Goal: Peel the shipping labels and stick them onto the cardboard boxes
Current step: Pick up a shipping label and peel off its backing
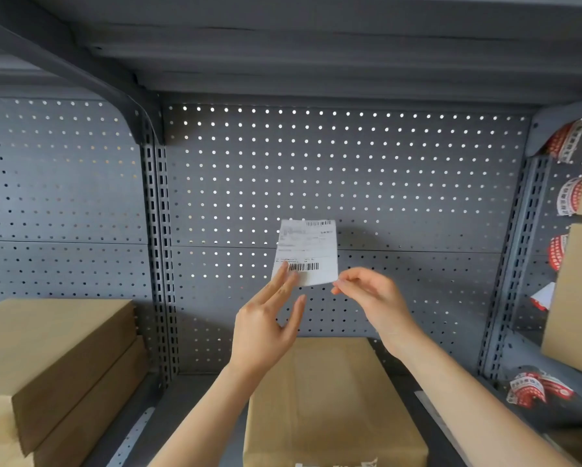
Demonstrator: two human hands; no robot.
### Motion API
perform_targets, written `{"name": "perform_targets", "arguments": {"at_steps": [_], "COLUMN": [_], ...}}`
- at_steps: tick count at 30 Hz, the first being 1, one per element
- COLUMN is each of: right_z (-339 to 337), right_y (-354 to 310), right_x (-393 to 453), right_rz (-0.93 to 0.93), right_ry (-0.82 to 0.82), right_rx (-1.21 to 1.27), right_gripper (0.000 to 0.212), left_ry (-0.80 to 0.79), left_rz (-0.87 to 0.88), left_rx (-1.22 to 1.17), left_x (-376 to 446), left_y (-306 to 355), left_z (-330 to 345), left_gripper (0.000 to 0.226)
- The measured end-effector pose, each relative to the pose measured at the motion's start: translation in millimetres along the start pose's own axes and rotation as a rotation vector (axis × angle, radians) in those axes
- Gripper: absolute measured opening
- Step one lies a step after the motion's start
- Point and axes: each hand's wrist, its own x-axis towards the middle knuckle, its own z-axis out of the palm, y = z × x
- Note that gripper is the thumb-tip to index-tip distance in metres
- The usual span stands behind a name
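Above a cardboard box (333, 399), beside stacked boxes (57, 358) — the left hand (266, 328) touches the shipping label (308, 251) with straight fingers; the right hand (374, 298) pinches its corner.

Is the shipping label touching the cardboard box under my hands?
Apart. Head view: the shipping label is held up before the pegboard, clear above the cardboard box.

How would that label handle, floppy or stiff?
Likely very light: the label stands up with the right hand pinching just its lower corner and the left hand touching it with straight fingers. It looks nearly flat, so probably slightly stiff, though thin enough to curl or crease. If peeled, it may cling to fingers.
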Motion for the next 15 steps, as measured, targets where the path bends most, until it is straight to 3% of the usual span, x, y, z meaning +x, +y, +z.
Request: {"name": "perform_targets", "arguments": {"at_steps": [6,12,15], "right_z": [-9.9,-17.4,-18.8], "right_y": [7.8,15.4,17.5], "right_x": [6.0,13.1,15.1], "right_rz": [-0.075,-0.093,-0.127], "right_ry": [-0.042,-0.070,-0.106], "right_rx": [-0.082,-0.160,-0.217], "right_gripper": [0.010,0.010,0.017], "left_ry": [0.011,-0.157,-0.243], "left_rz": [-0.048,-0.244,-0.306], "left_rx": [0.208,-0.062,-0.209], "left_x": [6.1,17.5,22.9], "left_y": [7.3,17.5,26.3], "left_z": [10.7,19.3,21.7], "left_gripper": [0.046,0.054,0.039]}}
